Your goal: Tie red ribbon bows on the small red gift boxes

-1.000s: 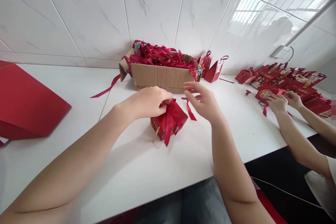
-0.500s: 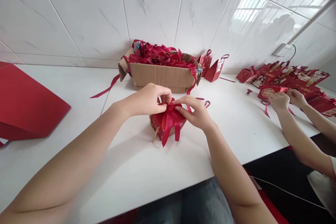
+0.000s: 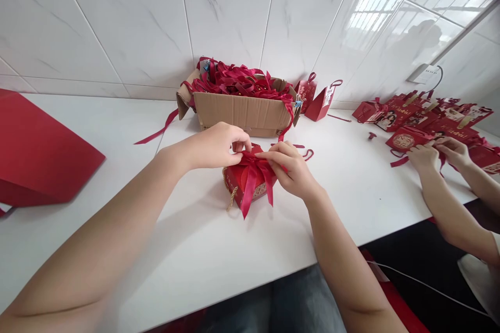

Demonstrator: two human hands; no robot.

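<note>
A small red gift box stands on the white table in front of me, with a red ribbon tied over its top and a braided cord hanging at its left side. My left hand pinches the ribbon knot at the top of the box from the left. My right hand is closed on the ribbon from the right, fingers pressed against the knot. Both ribbon tails hang down the front of the box.
A cardboard carton heaped with red ribbons stands against the tiled wall. Two small red bags stand beside it. A large red sheet lies at the left. Another person's hands handle ribbon among red gift boxes at the right.
My right hand came in from open above the table and closed on the ribbon at the box top. The other person's hands shifted slightly right.
</note>
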